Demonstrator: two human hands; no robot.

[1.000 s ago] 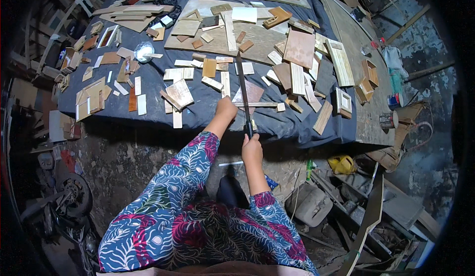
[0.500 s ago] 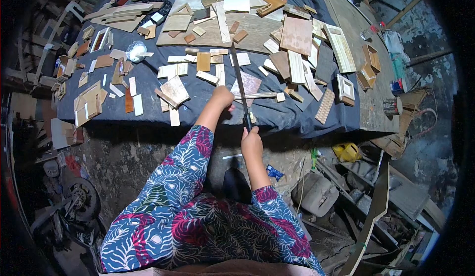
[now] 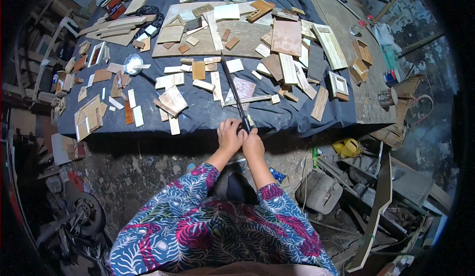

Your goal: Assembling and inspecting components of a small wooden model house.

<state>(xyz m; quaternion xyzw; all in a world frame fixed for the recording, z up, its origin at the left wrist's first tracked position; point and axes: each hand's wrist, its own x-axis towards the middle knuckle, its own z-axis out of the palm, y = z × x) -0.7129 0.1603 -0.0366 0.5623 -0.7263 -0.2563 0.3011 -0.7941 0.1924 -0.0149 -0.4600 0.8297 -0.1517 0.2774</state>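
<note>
A long dark handsaw (image 3: 232, 85), seen nearly edge-on, points away from me over the table's front edge. Its black handle is gripped by my right hand (image 3: 253, 146), which is closed around it. My left hand (image 3: 229, 137) is beside the right one, its bent fingers against the handle's left side. Beneath the blade a thin wooden strip (image 3: 257, 99) lies crosswise, with a small pale block (image 3: 275, 99) at its right end. A square pinkish board (image 3: 242, 87) lies just beyond the strip, partly under the blade.
Many wood offcuts cover the dark cloth (image 3: 198, 115), with a large plywood sheet (image 3: 173, 50) farther back. A glass bowl (image 3: 132, 65) stands at left, and small wooden boxes (image 3: 362, 52) at right. Below right are a grey jerrycan (image 3: 320, 192) and scrap boards; a wheel (image 3: 89, 211) is at lower left.
My left hand has left the thin strip and come back to the saw handle beside my right hand. The strip stays on the table. The view has shifted slightly.
</note>
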